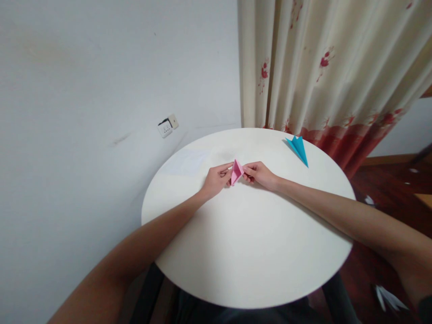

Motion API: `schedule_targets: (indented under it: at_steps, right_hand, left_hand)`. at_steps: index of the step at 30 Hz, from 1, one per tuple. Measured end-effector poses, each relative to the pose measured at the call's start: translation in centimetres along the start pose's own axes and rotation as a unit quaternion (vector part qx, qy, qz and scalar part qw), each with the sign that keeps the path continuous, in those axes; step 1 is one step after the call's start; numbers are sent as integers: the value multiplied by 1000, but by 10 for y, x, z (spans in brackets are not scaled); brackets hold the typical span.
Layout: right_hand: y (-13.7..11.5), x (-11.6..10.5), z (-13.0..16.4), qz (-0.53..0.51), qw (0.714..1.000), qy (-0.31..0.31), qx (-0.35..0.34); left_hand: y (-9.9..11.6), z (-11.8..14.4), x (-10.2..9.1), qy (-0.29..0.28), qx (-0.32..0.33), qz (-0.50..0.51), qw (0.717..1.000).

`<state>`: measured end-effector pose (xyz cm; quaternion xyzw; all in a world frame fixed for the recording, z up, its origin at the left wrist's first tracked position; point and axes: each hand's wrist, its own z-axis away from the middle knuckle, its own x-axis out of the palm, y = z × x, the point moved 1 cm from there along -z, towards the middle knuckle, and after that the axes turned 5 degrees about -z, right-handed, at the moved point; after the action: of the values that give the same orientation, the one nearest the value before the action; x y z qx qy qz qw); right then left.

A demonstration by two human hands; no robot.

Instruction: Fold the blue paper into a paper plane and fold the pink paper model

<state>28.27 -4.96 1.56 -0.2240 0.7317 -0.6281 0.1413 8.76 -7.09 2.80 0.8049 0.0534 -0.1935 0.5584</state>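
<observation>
A small pink folded paper piece (236, 171) is held just above the far middle of a round white table (249, 243). My left hand (217, 178) pinches its left side with thumb and fingers. Its right side is gripped by my right hand (259, 173). Both forearms reach across the tabletop from the near edge. A blue folded paper plane (298, 148) lies flat at the table's far right, well apart from both hands.
A white wall with a socket plate (168, 126) stands behind the table on the left. A cream curtain with red flowers (324, 67) hangs at the back right. Dark wooden floor (388, 180) with scraps of white paper (388, 298) lies to the right.
</observation>
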Motion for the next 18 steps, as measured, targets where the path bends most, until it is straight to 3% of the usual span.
schedule_targets:
  at_steps: [7, 14, 18]
  right_hand:
    - [3, -1, -1, 1, 1000, 10, -17]
    - [5, -4, -5, 52, 995, 59, -55]
    - [5, -3, -4, 39, 996, 61, -44]
  left_hand:
    - [3, -4, 0, 15, 5, 10, 1000]
    - [-6, -4, 4, -45, -5, 32, 998]
    - [-6, -4, 5, -11, -14, 64, 998]
